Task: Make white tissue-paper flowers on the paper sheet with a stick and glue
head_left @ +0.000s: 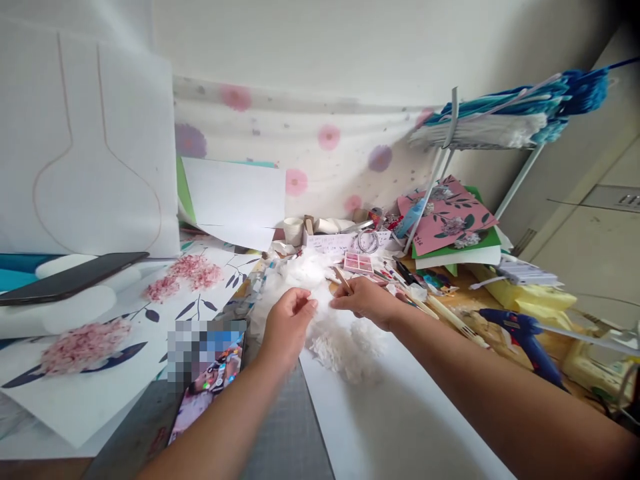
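My left hand (287, 327) is closed in a pinch in front of a heap of white fluff (300, 272). Whatever lies between its fingertips is too small to make out against the white behind. Just to the right, my right hand (369, 301) grips a thin brown stick-like tool (343, 280), which points up and away. Below the hands, a ruffled white fluffy cluster (345, 350) rests on a white sheet (395, 413). The sheet lies over a grey mat (295, 427).
A lit phone (215, 380) lies left of my left forearm. Pink flower pictures on paper (190, 277) and a dark phone (75, 277) are farther left. At right are a blue glue gun (525, 340) and a rack of pipe cleaners (505, 113). A paper cup (293, 231) stands behind.
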Motion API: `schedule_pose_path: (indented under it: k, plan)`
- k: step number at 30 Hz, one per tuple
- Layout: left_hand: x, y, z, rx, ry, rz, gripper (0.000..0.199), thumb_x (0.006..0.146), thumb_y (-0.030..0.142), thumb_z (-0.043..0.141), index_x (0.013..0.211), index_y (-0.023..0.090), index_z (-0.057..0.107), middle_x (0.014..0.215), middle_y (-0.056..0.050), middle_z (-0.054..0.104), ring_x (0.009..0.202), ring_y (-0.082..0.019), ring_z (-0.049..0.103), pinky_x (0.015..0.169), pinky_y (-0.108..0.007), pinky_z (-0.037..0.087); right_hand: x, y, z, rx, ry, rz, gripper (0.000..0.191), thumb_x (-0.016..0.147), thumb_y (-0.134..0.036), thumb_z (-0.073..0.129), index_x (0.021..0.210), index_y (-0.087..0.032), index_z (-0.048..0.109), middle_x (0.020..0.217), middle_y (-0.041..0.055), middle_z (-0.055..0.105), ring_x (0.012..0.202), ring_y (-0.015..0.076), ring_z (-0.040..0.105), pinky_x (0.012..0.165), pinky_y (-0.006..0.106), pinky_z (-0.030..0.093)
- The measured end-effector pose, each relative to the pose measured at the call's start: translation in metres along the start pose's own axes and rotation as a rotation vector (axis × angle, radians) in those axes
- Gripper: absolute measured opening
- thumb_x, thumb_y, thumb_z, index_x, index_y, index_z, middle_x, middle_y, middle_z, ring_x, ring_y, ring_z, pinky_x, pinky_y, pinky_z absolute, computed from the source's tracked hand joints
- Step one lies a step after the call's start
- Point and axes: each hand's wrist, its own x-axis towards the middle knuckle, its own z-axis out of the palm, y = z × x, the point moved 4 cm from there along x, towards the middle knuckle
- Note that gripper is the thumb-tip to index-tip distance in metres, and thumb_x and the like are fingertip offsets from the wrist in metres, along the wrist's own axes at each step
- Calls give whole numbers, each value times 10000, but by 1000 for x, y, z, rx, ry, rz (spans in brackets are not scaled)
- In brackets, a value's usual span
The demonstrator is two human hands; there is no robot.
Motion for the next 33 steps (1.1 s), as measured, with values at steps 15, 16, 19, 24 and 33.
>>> schedule_pose_path:
  k: [15, 16, 19, 24, 33]
  plan:
    - [8, 2, -15, 285, 110, 96, 508, 734, 244, 597, 1230, 206, 494, 1320, -108, 492, 1209, -278, 447, 1029, -455, 294, -1, 6, -18, -69, 72, 38, 179, 640, -280, 689, 649, -160, 556, 527, -69, 407, 472, 63, 328, 458, 219, 234]
    - [4, 7, -11, 275, 54, 121, 486, 742, 257, 600, 1217, 210, 506, 1305, -95, 505, 1219, -268, 437, 1042, -445, 283, -7, 4, -18, -72, 63, 37, 182, 642, -289, 690, 647, -158, 565, 527, -66, 414, 477, 65, 334, 463, 221, 237]
    - [-11, 16, 8, 207, -172, 125, 320, 773, 318, 595, 1075, 211, 583, 1089, -52, 625, 1040, -214, 561, 931, -365, 411, -29, 0, -16, -73, 40, 33, 182, 637, -301, 704, 641, -158, 592, 516, -62, 425, 476, 68, 330, 464, 231, 229]
    - [-32, 22, 27, 104, -380, 33, 142, 801, 321, 555, 790, 179, 561, 698, 27, 551, 647, -118, 526, 606, -224, 434, -70, 1, -14, -63, 27, 50, 166, 667, -302, 700, 651, -164, 609, 517, -58, 434, 469, 71, 337, 456, 238, 222]
    - [-55, 7, 56, 296, -643, -99, 112, 791, 251, 539, 729, 180, 598, 644, 26, 565, 600, -120, 510, 558, -226, 381, -137, 29, -48, 30, 213, -86, 438, 924, -472, 395, 770, -160, 661, 611, 4, 466, 576, 122, 445, 527, 249, 361]
